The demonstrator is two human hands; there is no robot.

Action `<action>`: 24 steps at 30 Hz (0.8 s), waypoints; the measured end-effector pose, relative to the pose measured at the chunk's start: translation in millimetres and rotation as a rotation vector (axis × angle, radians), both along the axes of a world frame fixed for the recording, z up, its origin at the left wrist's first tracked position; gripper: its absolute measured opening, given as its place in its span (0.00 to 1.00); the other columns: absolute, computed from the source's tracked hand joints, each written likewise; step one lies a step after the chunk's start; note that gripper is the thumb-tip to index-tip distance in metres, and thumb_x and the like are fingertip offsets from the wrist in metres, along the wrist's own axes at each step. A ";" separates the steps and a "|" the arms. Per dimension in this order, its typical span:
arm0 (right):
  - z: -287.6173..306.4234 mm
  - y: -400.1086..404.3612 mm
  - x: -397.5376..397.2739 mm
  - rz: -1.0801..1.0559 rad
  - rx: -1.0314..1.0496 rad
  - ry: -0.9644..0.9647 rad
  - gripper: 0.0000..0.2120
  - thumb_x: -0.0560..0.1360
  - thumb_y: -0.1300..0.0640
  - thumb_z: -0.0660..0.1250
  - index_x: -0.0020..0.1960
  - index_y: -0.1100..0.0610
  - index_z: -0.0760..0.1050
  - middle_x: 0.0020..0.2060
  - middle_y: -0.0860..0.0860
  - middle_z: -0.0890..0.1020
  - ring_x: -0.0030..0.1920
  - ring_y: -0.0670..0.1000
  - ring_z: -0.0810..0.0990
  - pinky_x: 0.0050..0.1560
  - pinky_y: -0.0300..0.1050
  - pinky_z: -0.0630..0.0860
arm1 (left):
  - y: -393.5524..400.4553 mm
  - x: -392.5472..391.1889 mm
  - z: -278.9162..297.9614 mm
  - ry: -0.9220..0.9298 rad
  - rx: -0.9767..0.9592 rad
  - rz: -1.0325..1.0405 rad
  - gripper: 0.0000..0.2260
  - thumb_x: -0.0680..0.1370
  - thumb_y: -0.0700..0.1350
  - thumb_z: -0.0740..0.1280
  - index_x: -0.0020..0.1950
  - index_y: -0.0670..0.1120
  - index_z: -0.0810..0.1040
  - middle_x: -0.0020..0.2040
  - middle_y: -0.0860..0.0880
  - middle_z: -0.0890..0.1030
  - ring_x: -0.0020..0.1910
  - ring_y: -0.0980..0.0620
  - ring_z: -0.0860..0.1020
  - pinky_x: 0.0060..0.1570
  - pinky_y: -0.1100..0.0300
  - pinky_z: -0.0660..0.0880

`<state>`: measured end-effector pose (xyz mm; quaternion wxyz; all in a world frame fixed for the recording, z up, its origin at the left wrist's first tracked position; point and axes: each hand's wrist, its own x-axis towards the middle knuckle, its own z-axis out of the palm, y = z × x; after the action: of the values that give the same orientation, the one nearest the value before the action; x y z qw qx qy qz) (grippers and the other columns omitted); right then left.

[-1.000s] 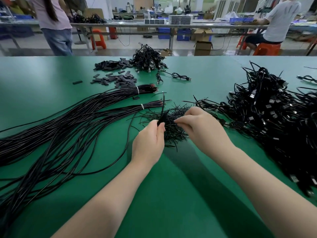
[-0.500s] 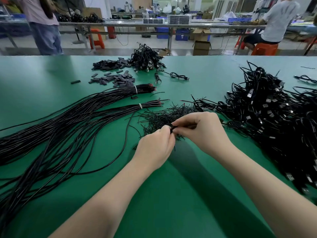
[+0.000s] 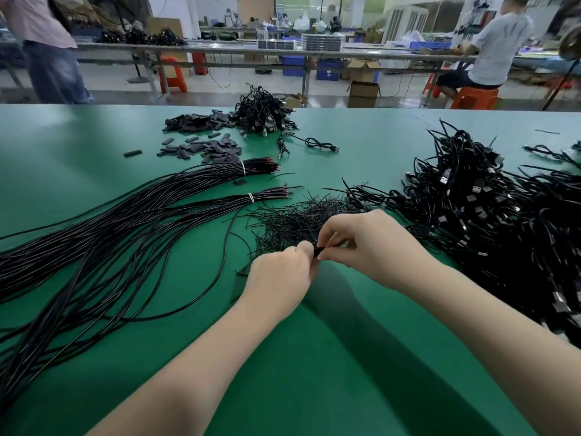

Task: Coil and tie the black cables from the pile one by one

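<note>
Your left hand (image 3: pixel 278 272) and right hand (image 3: pixel 367 247) meet over the green worktop (image 3: pixel 314 357), and both pinch the same small bundled black cable (image 3: pixel 318 250) between fingertips and thumb; only a short dark piece of it shows between your hands. Just behind them lies a loose heap of thin black twist ties (image 3: pixel 292 218). To your left, long straight black cables (image 3: pixel 110 234) fan across the worktop, gathered near their far ends by two white bands (image 3: pixel 251 198). To your right sits the large tangled pile of black cables with plugs (image 3: pixel 490 215). Farther back lie flat dark sleeve pieces (image 3: pixel 204 146) and a smaller heap of coiled black cables (image 3: pixel 261 111).
</note>
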<state>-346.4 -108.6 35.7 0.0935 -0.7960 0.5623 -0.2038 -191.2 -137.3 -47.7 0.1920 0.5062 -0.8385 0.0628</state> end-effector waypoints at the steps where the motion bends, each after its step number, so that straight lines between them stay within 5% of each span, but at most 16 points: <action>1: 4.3 -0.5 -0.4 -0.027 -0.033 0.087 0.03 0.72 0.48 0.72 0.45 0.45 0.80 0.39 0.42 0.83 0.39 0.42 0.76 0.43 0.42 0.74 | 0.4 0.2 -0.5 -0.010 -0.002 -0.004 0.11 0.83 0.52 0.56 0.50 0.45 0.70 0.38 0.47 0.79 0.35 0.41 0.80 0.29 0.57 0.61; 4: 16.6 -5.9 -1.2 -0.020 -0.095 0.341 0.06 0.73 0.43 0.69 0.46 0.43 0.81 0.43 0.43 0.81 0.45 0.46 0.76 0.43 0.43 0.74 | 2.2 1.2 1.5 0.022 -0.034 -0.048 0.13 0.83 0.52 0.57 0.47 0.44 0.71 0.36 0.45 0.79 0.32 0.40 0.79 0.26 0.59 0.55; 8: 31.0 -23.0 -8.1 0.176 0.138 0.341 0.03 0.71 0.45 0.73 0.39 0.42 0.82 0.39 0.41 0.83 0.42 0.41 0.78 0.46 0.39 0.74 | 7.0 -0.6 7.0 -0.039 -0.073 -0.194 0.14 0.83 0.52 0.55 0.48 0.45 0.74 0.36 0.47 0.80 0.31 0.42 0.78 0.26 0.60 0.53; 12: 34.5 -46.3 -31.9 0.207 0.663 0.054 0.07 0.63 0.42 0.75 0.37 0.44 0.84 0.36 0.42 0.84 0.38 0.40 0.79 0.48 0.37 0.73 | 14.5 -0.6 14.9 -0.014 -0.203 -0.415 0.16 0.78 0.51 0.55 0.35 0.46 0.74 0.25 0.52 0.74 0.20 0.48 0.69 0.25 0.63 0.55; 16: -1.7 -49.5 -39.1 0.225 0.948 -0.504 0.05 0.66 0.54 0.70 0.35 0.53 0.83 0.31 0.47 0.81 0.33 0.42 0.76 0.40 0.38 0.70 | 17.1 -1.3 9.8 0.369 -0.117 -0.448 0.15 0.79 0.50 0.56 0.35 0.46 0.69 0.26 0.54 0.70 0.22 0.50 0.67 0.24 0.61 0.59; 20: -40.3 -33.7 -11.4 0.056 0.699 -1.054 0.05 0.68 0.53 0.71 0.35 0.53 0.80 0.31 0.48 0.80 0.33 0.43 0.77 0.35 0.35 0.71 | 14.5 -5.9 3.8 0.923 0.219 -0.225 0.15 0.80 0.57 0.53 0.38 0.53 0.69 0.29 0.57 0.71 0.29 0.57 0.68 0.32 0.53 0.69; 24: -63.2 -19.8 19.9 -0.153 0.126 -0.922 0.07 0.74 0.57 0.72 0.38 0.50 0.81 0.30 0.43 0.82 0.30 0.40 0.76 0.33 0.31 0.71 | 7.3 -11.3 -0.1 1.155 0.336 0.007 0.16 0.80 0.56 0.55 0.38 0.48 0.70 0.33 0.56 0.72 0.34 0.56 0.69 0.40 0.50 0.70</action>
<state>-326.4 -128.4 -27.5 0.3663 -0.5716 0.5304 -0.5077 -202.5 -130.1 -47.8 0.5336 0.4845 -0.5955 -0.3548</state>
